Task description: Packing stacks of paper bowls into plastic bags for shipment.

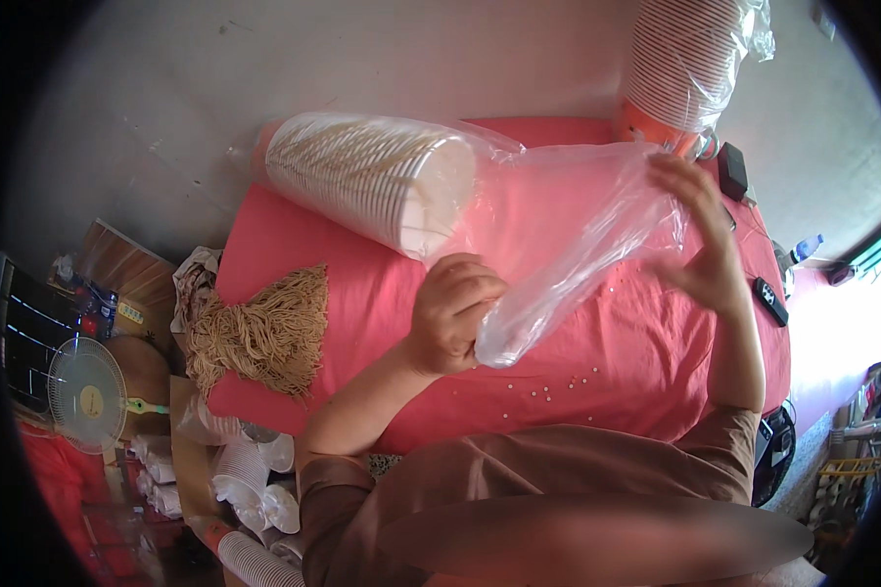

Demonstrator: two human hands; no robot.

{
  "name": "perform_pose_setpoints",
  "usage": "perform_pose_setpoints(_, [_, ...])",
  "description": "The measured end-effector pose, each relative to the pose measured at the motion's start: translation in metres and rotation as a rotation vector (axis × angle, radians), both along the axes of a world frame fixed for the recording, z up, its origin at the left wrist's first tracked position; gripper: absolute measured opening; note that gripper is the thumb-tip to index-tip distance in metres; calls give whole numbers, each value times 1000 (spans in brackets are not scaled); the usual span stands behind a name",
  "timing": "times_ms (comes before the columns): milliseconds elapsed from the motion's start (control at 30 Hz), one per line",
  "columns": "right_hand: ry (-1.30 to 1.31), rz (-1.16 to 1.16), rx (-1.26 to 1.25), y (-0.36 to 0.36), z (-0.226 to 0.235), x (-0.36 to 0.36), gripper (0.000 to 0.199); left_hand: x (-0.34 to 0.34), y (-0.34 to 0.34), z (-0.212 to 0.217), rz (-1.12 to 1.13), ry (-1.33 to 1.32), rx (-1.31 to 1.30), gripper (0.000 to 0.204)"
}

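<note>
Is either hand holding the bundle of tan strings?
No, the tan strings lie on the pink cloth, apart from the left hand and right hand.

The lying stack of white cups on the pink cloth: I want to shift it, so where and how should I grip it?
I would grip the stack of white cups around the middle of its length, coming from above and holding both long sides. It lies on its side, rounded surface up, longer than wide; its right end looks poorer, with clear plastic spreading from it.
</note>
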State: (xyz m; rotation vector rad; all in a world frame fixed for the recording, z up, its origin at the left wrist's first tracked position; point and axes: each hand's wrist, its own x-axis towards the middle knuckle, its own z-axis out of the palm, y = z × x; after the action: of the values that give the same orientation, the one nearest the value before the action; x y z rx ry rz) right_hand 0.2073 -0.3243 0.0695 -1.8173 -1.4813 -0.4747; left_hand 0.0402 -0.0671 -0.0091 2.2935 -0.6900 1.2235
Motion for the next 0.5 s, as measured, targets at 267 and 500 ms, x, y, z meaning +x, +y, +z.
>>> perform_pose_setpoints(267, [-386, 222, -192, 30, -19, -52, 80, -1, -48, 14, -118, -26, 40, 29])
perform_pose_setpoints(500, [-309, 287, -131, 7, -8, -45, 25, -7, -48, 20, -176, -106, 202, 28])
